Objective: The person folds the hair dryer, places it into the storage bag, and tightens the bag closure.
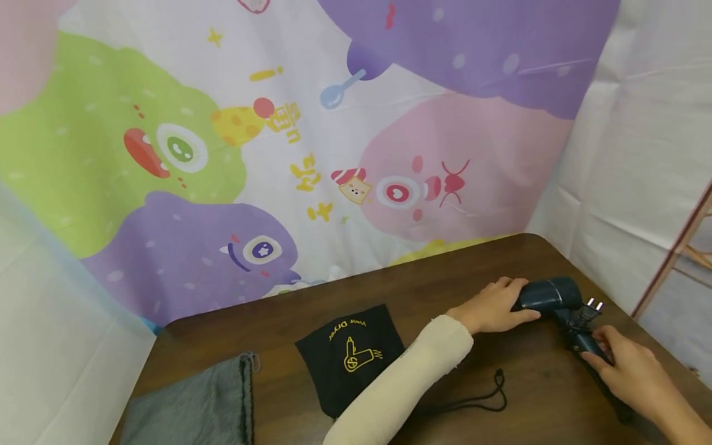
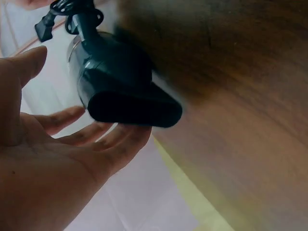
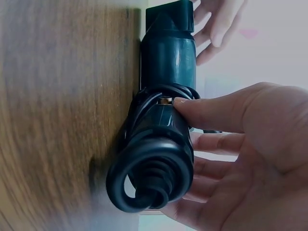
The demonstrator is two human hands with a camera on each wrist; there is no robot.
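So, the right hand [image 1: 631, 371] has it: fingers wrapped around the handle [image 3: 166, 118] of a dark hair dryer [image 1: 550, 293], thumb right by a small gold-coloured button [image 3: 165, 100]. Over at the other end, the left hand [image 1: 495, 308] has its fingers loosely extended against the nozzle [image 2: 134, 108], thumb standing off, no real grasp there.

And here's the geometry that matters! The dryer sits at the right of the frame, between the two hands, its barrel lying roughly left to right with the nozzle aimed left into the left hand, its handle slanting away to the lower right. The right hand is the nearer one to the handle, the left to the nozzle. Resting on the bench [image 1: 534, 371] or just above it? I can't tell.

Cord [image 3: 144, 106] loops around the handle's top, and the plug [image 1: 588, 314] pokes its prongs upward. Moving out, lower centre, a black pouch [image 1: 356, 358] partly under the sleeve [image 1: 389, 383] reads "Hair Dryer" in yellow, turned nearly upside down, above a yellow dryer drawing. A grey fabric bag [image 1: 194, 402] lies lower left. The backdrop [image 1: 322, 142] carries yellow characters I can't make out; on the dryer, no brand I can read.
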